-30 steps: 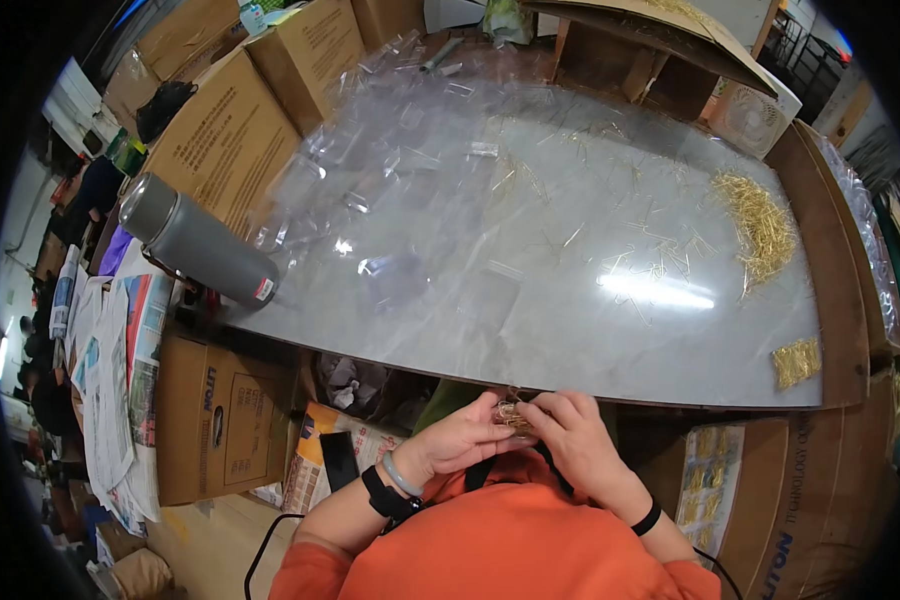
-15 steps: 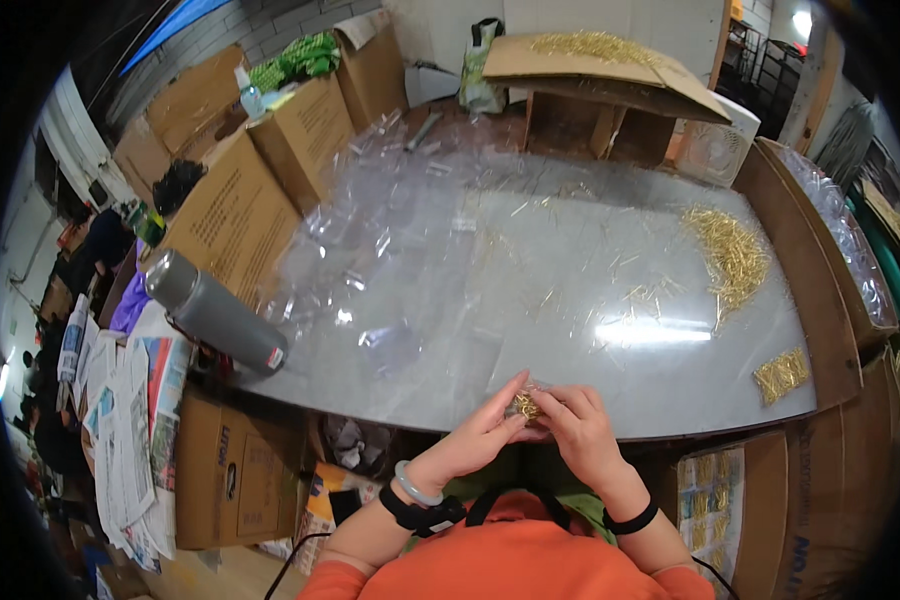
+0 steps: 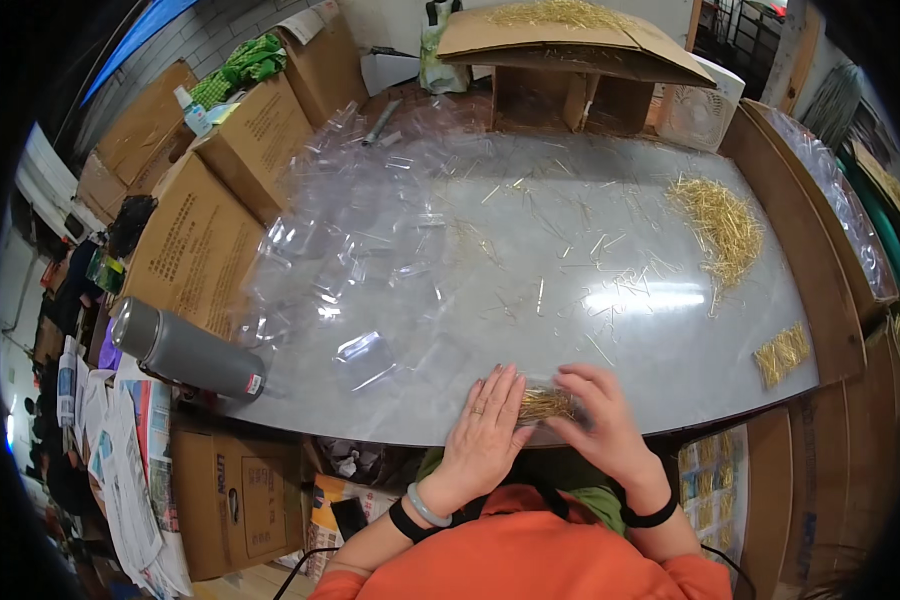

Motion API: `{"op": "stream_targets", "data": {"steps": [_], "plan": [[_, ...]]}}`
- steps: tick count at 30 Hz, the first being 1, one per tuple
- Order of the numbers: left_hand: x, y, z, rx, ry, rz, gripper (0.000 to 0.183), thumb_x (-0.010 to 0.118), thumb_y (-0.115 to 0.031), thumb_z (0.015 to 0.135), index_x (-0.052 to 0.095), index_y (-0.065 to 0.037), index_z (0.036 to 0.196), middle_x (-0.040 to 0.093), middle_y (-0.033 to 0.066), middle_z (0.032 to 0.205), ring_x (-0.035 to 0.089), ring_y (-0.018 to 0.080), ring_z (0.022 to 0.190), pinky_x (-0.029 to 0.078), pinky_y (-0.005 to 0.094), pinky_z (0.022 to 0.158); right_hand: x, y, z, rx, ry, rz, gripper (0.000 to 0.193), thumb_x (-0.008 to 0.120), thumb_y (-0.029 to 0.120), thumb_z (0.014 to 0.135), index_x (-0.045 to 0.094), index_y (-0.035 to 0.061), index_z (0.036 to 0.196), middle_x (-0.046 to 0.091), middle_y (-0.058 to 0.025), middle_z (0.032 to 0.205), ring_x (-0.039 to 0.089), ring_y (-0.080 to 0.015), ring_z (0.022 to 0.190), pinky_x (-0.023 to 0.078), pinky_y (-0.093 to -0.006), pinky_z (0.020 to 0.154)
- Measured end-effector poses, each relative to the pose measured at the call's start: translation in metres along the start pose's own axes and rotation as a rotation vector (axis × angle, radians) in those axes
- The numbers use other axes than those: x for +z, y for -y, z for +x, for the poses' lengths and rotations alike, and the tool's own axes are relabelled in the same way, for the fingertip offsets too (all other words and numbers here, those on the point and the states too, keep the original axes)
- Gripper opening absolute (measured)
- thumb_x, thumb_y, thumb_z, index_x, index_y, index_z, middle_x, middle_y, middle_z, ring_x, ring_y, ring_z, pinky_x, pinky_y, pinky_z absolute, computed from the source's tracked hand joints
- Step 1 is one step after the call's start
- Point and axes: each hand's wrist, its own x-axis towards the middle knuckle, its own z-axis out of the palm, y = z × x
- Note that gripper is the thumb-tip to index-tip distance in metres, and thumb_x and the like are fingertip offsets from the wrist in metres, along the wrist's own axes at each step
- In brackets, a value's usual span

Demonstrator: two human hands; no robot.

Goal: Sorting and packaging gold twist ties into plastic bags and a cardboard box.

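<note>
A small bundle of thin gold pins (image 3: 547,404) lies at the table's near edge between my two hands. My left hand (image 3: 482,420) is laid flat with its fingers stretched out, its thumb side against the bundle's left end. My right hand (image 3: 605,420) curves round the right end, thumb on the near side and fingers on the far side. Whether a clear pouch wraps the bundle is hard to make out. A filled flat pack of gold pins (image 3: 782,355) sits near the right table edge, and a loose heap of gold pins (image 3: 720,230) lies behind it.
Clear plastic pouches (image 3: 350,230) cover the left of the grey table (image 3: 490,340). Scattered pins lie mid-table. A grey flask (image 3: 195,350) leans at the left edge. Cardboard boxes (image 3: 195,240) stand at left, a cardboard shelf (image 3: 570,60) at the back, a cardboard wall (image 3: 805,240) at right.
Both hands have moved from just off the table's near edge onto the tabletop with the bundle. The left hand has flattened out; the right hand's fingers have spread wider. The view has shifted slightly.
</note>
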Motion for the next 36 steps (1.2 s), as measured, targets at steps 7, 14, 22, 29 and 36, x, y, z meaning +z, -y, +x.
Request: {"op": "stream_targets", "data": {"steps": [7,14,22,29,36], "plan": [[0.002,-0.001,0.004,0.021,-0.006,-0.043,0.064,0.06,-0.009,0.095,0.032,0.006,0.151,0.035,0.0246,0.153,0.034,0.0464,0.143,0.032,0.0519,0.117,-0.011,-0.011,-0.033,0.137,-0.069,-0.093,0.039,0.074,0.006,0.085,0.064,0.0026,0.123,0.065,-0.0143,0.117,0.06,-0.0341,0.106,0.049,-0.0426,0.092],[0.002,-0.004,0.01,0.037,0.041,-0.083,0.059,0.06,-0.006,0.094,0.037,0.007,0.147,0.037,0.0249,0.146,0.031,0.0466,0.144,0.036,0.0512,0.114,-0.001,-0.018,-0.022,0.196,-0.212,-0.166,0.024,0.071,0.003,0.086,0.067,0.0036,0.11,0.066,-0.0122,0.098,0.064,-0.0322,0.09,0.053,-0.0395,0.078],[0.002,-0.001,0.013,0.068,0.044,-0.089,0.05,0.058,-0.007,0.093,0.044,0.006,0.139,0.037,0.0258,0.15,0.031,0.0479,0.144,0.032,0.0533,0.117,-0.015,-0.016,-0.011,0.122,-0.119,-0.226,0.012,0.071,0.003,0.084,0.067,0.0067,0.095,0.064,-0.0091,0.089,0.063,-0.0304,0.083,0.052,-0.0409,0.07],[0.005,0.002,0.017,0.118,0.074,-0.078,0.051,0.056,-0.008,0.094,0.044,0.005,0.142,0.038,0.0248,0.152,0.033,0.0469,0.145,0.033,0.052,0.117,-0.001,-0.013,-0.006,0.047,-0.189,-0.156,0.013,0.075,0.007,0.081,0.068,0.0062,0.091,0.061,-0.0079,0.083,0.064,-0.0283,0.077,0.052,-0.0387,0.065],[0.003,0.001,0.016,0.109,0.055,-0.043,0.052,0.056,-0.009,0.094,0.044,0.005,0.142,0.04,0.0233,0.151,0.035,0.0458,0.144,0.035,0.0509,0.116,-0.015,-0.002,-0.028,0.147,0.021,-0.201,0.013,0.077,0.014,0.082,0.068,0.0058,0.088,0.061,-0.0092,0.075,0.064,-0.0264,0.067,0.052,-0.0377,0.061]]}}
